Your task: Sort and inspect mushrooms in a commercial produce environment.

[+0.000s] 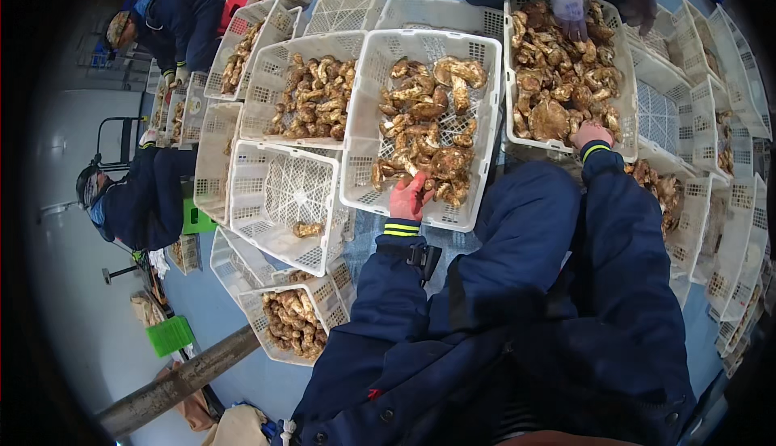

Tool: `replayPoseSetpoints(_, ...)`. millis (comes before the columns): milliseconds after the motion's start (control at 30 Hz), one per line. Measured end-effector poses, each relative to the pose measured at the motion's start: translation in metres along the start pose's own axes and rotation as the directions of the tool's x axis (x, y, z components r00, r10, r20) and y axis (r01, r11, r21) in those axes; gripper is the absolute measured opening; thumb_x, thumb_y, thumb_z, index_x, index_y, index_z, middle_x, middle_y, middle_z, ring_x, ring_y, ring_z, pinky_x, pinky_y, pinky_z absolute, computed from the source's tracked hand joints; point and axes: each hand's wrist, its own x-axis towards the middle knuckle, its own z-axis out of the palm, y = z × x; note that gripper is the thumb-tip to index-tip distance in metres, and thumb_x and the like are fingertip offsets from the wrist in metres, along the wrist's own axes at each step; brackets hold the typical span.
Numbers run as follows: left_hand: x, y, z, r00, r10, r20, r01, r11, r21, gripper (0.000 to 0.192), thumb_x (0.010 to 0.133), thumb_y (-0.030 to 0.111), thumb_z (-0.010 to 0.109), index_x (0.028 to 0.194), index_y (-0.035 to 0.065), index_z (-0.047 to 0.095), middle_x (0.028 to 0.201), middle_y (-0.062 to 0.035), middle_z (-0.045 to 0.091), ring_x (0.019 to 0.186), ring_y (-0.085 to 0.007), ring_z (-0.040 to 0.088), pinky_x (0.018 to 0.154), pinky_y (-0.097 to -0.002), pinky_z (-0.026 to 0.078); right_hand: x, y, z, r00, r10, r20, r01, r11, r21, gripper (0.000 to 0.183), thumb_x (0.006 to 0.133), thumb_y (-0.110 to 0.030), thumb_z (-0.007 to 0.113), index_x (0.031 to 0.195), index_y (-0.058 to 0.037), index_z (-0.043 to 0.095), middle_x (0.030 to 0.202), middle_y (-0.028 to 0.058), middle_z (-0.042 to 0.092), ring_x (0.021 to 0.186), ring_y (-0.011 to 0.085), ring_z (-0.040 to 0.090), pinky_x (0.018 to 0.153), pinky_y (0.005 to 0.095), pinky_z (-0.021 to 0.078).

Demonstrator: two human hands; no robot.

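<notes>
My left hand (412, 197), in a pink glove, is at the near end of a white plastic crate (350, 143), its fingers on a brown mushroom in the pile there. Mushrooms (427, 109) with thick stems and brown caps lie in that crate. My right hand (592, 135), also gloved in pink, touches the mushrooms at the near rim of a fuller crate (508, 82) to the right. Its fingertips are partly hidden among them, so its grip cannot be made out. A large flat cap (548, 120) lies just left of it.
Across the fuller crate, a co-worker's gloved hand (568, 9) reaches into the mushrooms; their other hand (640, 6) hovers beside it. White crates crowd both sides, one (282, 203) holding a single mushroom. Two people work at far left. A metal pole (182, 382) slants at lower left.
</notes>
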Motion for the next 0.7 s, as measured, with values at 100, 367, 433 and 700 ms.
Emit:
replayPoseSetpoints(100, 0.004, 0.001, -0.013, 1.000, 0.020, -0.025, -0.020, 1.000, -0.011, 0.025, 0.081, 0.011, 0.058, 0.103, 0.0040, 0.047, 0.100, -0.0110, 0.057, 0.091, -0.0229, 0.056, 0.073, -0.0370, 0.047, -0.004, -0.011, -0.001, 0.999, -0.028, -0.021, 0.029, 0.999, 0.045, 0.042, 0.075, -0.027, 0.050, 0.110, -0.0039, 0.053, 0.115, 0.0146, 0.054, 0.105, 0.0291, 0.053, 0.086, 0.0405, 0.0436)
replayPoseSetpoints(367, 0.057, 0.064, -0.024, 0.988, 0.081, -0.129, -0.078, 0.997, 0.024, 0.027, 0.077, 0.011, 0.064, 0.099, 0.0028, 0.051, 0.078, -0.0063, 0.058, 0.063, -0.0144, 0.057, 0.041, -0.0226, 0.044, 0.012, 0.018, 0.014, 0.993, 0.061, -0.097, -0.052, 0.994, 0.096, 0.040, 0.081, -0.023, 0.040, 0.115, -0.0021, 0.046, 0.119, 0.0172, 0.049, 0.111, 0.0279, 0.047, 0.090, 0.0367, 0.0401)
replayPoseSetpoints(433, 0.078, 0.108, -0.060, 0.973, 0.177, -0.148, -0.169, 0.984, 0.062, 0.020, 0.079, 0.023, 0.063, 0.086, 0.0060, 0.055, 0.073, -0.0054, 0.059, 0.063, -0.0141, 0.056, 0.049, -0.0273, 0.048, 0.013, 0.016, 0.009, 0.985, 0.042, -0.166, -0.019, 0.990, 0.140, 0.042, 0.081, -0.023, 0.041, 0.117, -0.0008, 0.044, 0.120, 0.0163, 0.050, 0.111, 0.0282, 0.048, 0.090, 0.0364, 0.0408)
replayPoseSetpoints(700, 0.076, 0.155, -0.022, 0.973, 0.225, 0.059, -0.223, 0.974, -0.041, 0.043, 0.087, 0.036, 0.050, 0.110, 0.0004, 0.047, 0.102, -0.0106, 0.058, 0.086, -0.0190, 0.059, 0.071, -0.0287, 0.050, -0.006, 0.003, -0.017, 0.948, -0.060, -0.311, 0.310, 0.378, 0.872, 0.047, 0.072, -0.030, 0.061, 0.108, -0.0001, 0.055, 0.091, 0.0171, 0.062, 0.082, 0.0247, 0.060, 0.075, 0.0319, 0.0461)
